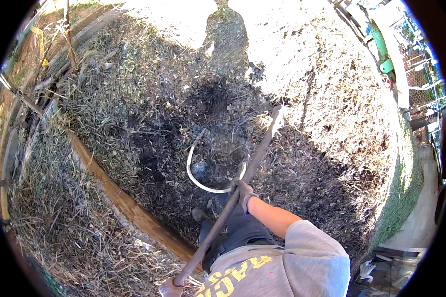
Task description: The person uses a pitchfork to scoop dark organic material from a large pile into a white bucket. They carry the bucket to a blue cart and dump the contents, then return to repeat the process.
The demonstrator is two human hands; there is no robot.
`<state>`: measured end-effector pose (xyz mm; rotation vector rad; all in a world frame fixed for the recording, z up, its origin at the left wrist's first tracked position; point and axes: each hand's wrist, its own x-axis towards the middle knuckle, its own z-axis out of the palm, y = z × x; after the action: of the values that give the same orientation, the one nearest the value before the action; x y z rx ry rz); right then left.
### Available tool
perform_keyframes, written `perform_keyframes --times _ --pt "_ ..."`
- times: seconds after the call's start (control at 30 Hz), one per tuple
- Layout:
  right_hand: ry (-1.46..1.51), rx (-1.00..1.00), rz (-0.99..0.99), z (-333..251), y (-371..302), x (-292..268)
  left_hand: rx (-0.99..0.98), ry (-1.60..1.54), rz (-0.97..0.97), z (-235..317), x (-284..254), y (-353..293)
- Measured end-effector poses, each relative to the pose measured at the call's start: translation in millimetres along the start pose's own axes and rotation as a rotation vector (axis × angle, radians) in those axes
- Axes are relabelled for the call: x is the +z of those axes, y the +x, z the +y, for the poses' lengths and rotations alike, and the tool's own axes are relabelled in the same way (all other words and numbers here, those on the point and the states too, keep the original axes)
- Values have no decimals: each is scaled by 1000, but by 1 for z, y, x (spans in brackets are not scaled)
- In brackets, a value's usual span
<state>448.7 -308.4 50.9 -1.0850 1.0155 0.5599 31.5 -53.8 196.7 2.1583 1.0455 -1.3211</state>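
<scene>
A long wooden pole (214,230) slants across the view, from low left up to the right. My right hand (244,194), in a dark glove, is closed around its middle, with the bare forearm stretched out behind it. At the pole's lower end my left hand (171,288), in a pale glove, is wrapped round the wood, partly cut off by the picture's lower edge. The far end reaches the straw-littered ground, where a pale patch shows; whether a tool head is fixed there I cannot tell. Just left of my right hand a white curved tube (193,174) lies on the dark soil, passing behind the pole.
A thick wooden beam (129,205) runs along the ground at my left, with dry straw (59,198) beyond it. My boot (201,215) stands near the beam. Boards (89,29) border the far left. At right are a green object (385,65) and wire fencing (421,81).
</scene>
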Motion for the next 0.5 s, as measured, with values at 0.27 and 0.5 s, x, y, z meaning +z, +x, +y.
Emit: perform_keyframes --times 0.27,0.5 --pt "210 97 194 -59 55 -25 268 141 43 101 -162 36" --pt "274 162 30 -23 65 -18 515 398 193 272 -196 30"
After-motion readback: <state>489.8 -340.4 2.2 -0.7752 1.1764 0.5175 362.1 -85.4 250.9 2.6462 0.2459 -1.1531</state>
